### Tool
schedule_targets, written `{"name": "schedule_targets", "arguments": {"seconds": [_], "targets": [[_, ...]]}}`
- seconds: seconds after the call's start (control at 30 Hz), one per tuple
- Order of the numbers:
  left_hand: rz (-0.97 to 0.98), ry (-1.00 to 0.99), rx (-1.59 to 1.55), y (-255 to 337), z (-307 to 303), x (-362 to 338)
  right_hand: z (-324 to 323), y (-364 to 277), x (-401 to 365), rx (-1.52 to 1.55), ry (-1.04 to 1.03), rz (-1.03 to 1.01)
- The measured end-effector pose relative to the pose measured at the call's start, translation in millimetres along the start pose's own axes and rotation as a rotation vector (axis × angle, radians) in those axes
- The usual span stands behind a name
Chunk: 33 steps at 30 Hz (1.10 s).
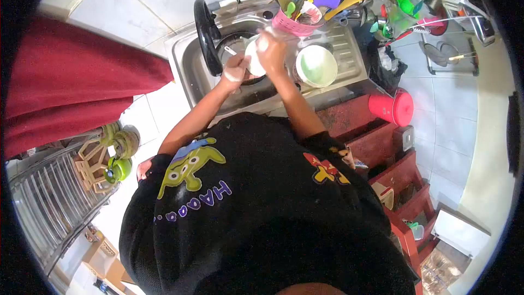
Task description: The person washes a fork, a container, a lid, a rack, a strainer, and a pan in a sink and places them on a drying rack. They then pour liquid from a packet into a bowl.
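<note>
Over the metal sink (185, 68), my left hand (236, 71) is closed on the edge of a white dish (254, 59), whose exact kind is partly hidden. My right hand (272, 53) presses against the dish from the other side, its fingers curled and white with foam. Whatever lies inside those fingers is hidden and blurred. A small white handle with a hole (230, 50) sticks up beside my left hand. Below both hands a dark round pan (225, 43) sits in the basin. Right of my right hand stands a white tub (317, 66) with pale green liquid.
A black faucet (204, 35) arches over the basin's left side. Behind the tub, a pink basket (292, 24) holds several utensils. A dish rack (436, 22) stands at right, above a red lidded container (392, 107). A red curtain (82, 82) hangs left.
</note>
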<state>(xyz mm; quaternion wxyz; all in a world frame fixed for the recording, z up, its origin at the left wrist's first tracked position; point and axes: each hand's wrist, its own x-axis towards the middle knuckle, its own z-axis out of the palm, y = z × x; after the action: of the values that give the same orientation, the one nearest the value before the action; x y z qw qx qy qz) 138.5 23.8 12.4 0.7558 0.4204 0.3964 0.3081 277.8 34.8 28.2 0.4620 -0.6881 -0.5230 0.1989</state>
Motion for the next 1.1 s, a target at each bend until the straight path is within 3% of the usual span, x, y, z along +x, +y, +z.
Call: {"name": "schedule_targets", "arguments": {"seconds": [0.07,0.1,0.13,0.17,0.2,0.27,0.3,0.4,0.53,0.57,0.6,0.67,0.73,0.77,0.8,0.87,0.93,0.97,1.03,1.07,1.1], "targets": [[-0.035,0.024,-0.013,13,0,1,4,-8,-2,-0.074,0.052,-0.25],[0.045,0.14,0.007,4,-6,12,10,-14,-13,-0.115,0.051,-0.415],[0.094,0.166,-0.263,15,-6,13,10,-21,-24,-0.16,0.049,-0.58],[0.192,0.009,-0.257,6,-25,21,2,-32,-32,-0.223,-0.032,-0.651],[0.294,-0.151,-0.25,-3,-43,30,2,-32,-27,-0.2,0.043,-0.623],[0.12,-0.028,-0.109,29,-18,10,2,-31,-22,-0.158,0.182,-0.557],[0.031,0.03,-0.034,41,-8,1,0,-38,-15,-0.086,0.259,-0.412],[-0.044,-0.096,-0.292,6,-22,19,10,-23,5,0.459,0.007,0.332],[-0.285,-0.018,-0.504,19,0,21,4,-58,-12,-0.281,-0.013,-0.141],[-0.303,-0.089,-0.692,37,6,17,17,-49,-16,-0.235,-0.026,-0.219],[-0.107,0.049,-0.593,51,11,2,26,-39,-26,-0.182,-0.1,-0.31],[-0.234,-0.386,-0.822,38,-15,26,40,-47,-33,-0.321,0.063,-0.453],[-0.194,-0.442,-0.912,35,-10,22,55,-20,-36,-0.751,0.074,-0.422],[-0.176,-0.467,-0.958,36,-6,17,43,-25,-27,-0.405,-0.006,-0.344],[-0.268,-0.674,-1.256,32,-8,17,30,-31,-18,-0.056,-0.057,-0.258],[-0.301,-0.362,-1.122,32,-1,11,27,-46,-20,-0.063,0.056,-0.161],[-0.237,-0.667,-1.239,12,-17,28,47,-71,-38,-0.349,0.222,-0.072],[-0.226,-0.574,-0.989,22,-12,27,45,-74,-40,-0.344,0.209,-0.135],[0.038,-0.481,-0.581,38,6,1,27,-71,-41,-0.182,0.086,-0.357],[-0.089,-0.604,-0.963,29,-1,10,13,-65,-40,-0.023,-0.021,-0.51],[-0.266,-0.706,-1.325,20,-8,19,17,-37,-31,-0.029,-0.013,-0.455]]}}
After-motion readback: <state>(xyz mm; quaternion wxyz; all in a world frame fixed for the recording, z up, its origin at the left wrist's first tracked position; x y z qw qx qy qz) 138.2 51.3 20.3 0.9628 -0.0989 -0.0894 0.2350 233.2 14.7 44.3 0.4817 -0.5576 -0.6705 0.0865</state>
